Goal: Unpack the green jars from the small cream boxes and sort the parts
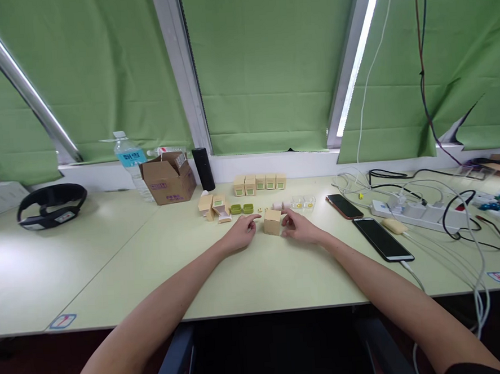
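A small closed tan cardboard box (272, 223) sits on the table between my two hands. Just left of it is my left hand (239, 234), index finger stretched toward the box, other fingers curled, holding nothing. My right hand (300, 227) is at the box's right side with its fingers apart; the index fingertip is close to the top edge, and I cannot tell whether it touches. Behind the box lie two small green trays (242, 209), tiny yellowish pieces (260, 210) and clear plastic containers (304, 202) with yellow bits inside. Two opened small boxes (213, 206) stand to the left.
Several similar boxes (250, 186) line the back. A brown carton (169, 179), water bottle (132, 160) and black cylinder (204, 169) stand back left; a black headset (52, 207) lies far left. Two phones (382, 239), a power strip (419, 215) and tangled cables occupy the right.
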Demonstrator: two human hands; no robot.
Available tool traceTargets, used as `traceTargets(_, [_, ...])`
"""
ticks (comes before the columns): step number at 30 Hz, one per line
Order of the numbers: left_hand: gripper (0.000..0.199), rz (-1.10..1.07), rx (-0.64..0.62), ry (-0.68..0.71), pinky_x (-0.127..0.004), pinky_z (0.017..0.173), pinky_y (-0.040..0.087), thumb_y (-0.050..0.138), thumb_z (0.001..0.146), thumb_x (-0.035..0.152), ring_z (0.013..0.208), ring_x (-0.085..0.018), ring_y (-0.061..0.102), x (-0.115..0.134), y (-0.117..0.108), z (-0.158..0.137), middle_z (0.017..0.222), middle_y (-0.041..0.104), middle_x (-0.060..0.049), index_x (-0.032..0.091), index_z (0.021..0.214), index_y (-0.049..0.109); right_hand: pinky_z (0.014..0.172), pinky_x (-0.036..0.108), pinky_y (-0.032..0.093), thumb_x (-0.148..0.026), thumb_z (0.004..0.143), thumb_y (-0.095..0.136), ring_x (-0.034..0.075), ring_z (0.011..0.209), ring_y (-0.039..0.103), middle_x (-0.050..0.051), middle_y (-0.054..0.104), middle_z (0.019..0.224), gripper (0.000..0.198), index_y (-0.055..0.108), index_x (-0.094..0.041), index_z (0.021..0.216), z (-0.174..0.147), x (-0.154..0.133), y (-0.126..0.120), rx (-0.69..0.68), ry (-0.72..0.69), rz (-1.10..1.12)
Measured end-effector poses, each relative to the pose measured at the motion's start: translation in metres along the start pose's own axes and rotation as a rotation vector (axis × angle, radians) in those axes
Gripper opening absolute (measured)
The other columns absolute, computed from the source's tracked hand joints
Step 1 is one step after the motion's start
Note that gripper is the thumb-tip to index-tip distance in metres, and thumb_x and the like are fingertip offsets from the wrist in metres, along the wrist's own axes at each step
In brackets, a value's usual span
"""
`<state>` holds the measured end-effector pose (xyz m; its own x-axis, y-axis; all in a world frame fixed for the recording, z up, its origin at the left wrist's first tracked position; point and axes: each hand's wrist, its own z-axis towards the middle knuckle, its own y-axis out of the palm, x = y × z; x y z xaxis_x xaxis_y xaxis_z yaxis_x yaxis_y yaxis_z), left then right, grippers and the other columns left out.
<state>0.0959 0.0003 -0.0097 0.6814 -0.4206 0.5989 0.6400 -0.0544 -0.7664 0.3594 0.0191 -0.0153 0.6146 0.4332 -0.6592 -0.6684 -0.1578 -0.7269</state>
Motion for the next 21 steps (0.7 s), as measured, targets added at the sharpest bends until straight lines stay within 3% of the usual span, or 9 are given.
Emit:
traceTargets(4, [0.070, 0.030, -0.086, 0.072, -0.038, 0.095, 0.049, 0.051, 0.088, 0.019, 0.099, -0.024, 0.057, 0.002, 0.002, -0.003, 0.100, 0.063, -0.007, 0.024, 0.157, 0.038, 0.079, 0.034, 0.049, -0.035, 0.083, 0.074, 0.021, 0.087, 0.063, 0.005, 0.069, 0.098, 0.052, 0.055, -0.022, 0.129, -0.001, -0.009, 0.002, 0.010, 0.002, -0.067])
traceTargets(7, [0.074, 0.028, -0.111, 0.083, -0.039, 0.100, 0.047, 0.051, 0.087, 0.018, 0.101, -0.025, 0.056, 0.004, 0.002, -0.004, 0.105, 0.064, -0.007, 0.025, 0.159, 0.033, 0.079, 0.033, 0.049, -0.026, 0.088, 0.065, 0.020, 0.086, 0.063, 0.004, 0.070, 0.099, 0.042, 0.056, -0.022, 0.128, 0.000, -0.009, 0.002, -0.009, -0.015, 0.007])
traceTargets(11, [0.069, -0.004, -0.115, 0.054, -0.040, 0.098, 0.048, 0.053, 0.083, 0.017, 0.105, -0.026, 0.057, 0.005, 0.002, -0.002, 0.104, 0.064, -0.007, 0.024, 0.152, 0.043, 0.081, 0.032, 0.050, -0.016, 0.088, 0.058, 0.018, 0.086, 0.064, 0.004, 0.070, 0.100, 0.041, 0.058, -0.022, 0.129, 0.002, -0.002, 0.002, -0.033, -0.055, 0.092])
traceTargets(14, [0.044, -0.056, -0.074, 0.035, -0.037, 0.091, 0.050, 0.051, 0.081, 0.014, 0.102, -0.025, 0.058, 0.004, 0.003, 0.000, 0.099, 0.064, -0.006, 0.022, 0.123, 0.063, 0.083, 0.032, 0.051, -0.013, 0.089, 0.054, 0.019, 0.088, 0.064, 0.004, 0.070, 0.097, 0.041, 0.058, -0.021, 0.129, 0.005, 0.005, 0.002, 0.028, -0.036, 0.100])
traceTargets(17, [0.024, -0.059, -0.028, 0.006, -0.036, 0.086, 0.051, 0.049, 0.078, 0.013, 0.095, -0.024, 0.059, 0.004, 0.004, 0.001, 0.094, 0.063, -0.006, 0.020, 0.095, 0.066, 0.086, 0.033, 0.051, -0.007, 0.086, 0.048, 0.018, 0.087, 0.065, 0.002, 0.069, 0.093, 0.044, 0.058, -0.020, 0.127, 0.007, 0.011, 0.000, 0.105, 0.016, 0.103])
traceTargets(21, [0.031, -0.039, 0.003, 0.003, -0.037, 0.087, 0.052, 0.051, 0.081, 0.015, 0.098, -0.025, 0.059, 0.007, 0.004, -0.001, 0.093, 0.064, -0.006, 0.020, 0.108, 0.065, 0.088, 0.034, 0.051, -0.008, 0.080, 0.060, 0.018, 0.091, 0.063, 0.005, 0.068, 0.105, 0.056, 0.052, -0.020, 0.134, 0.003, 0.006, -0.002, 0.018, -0.018, 0.122])
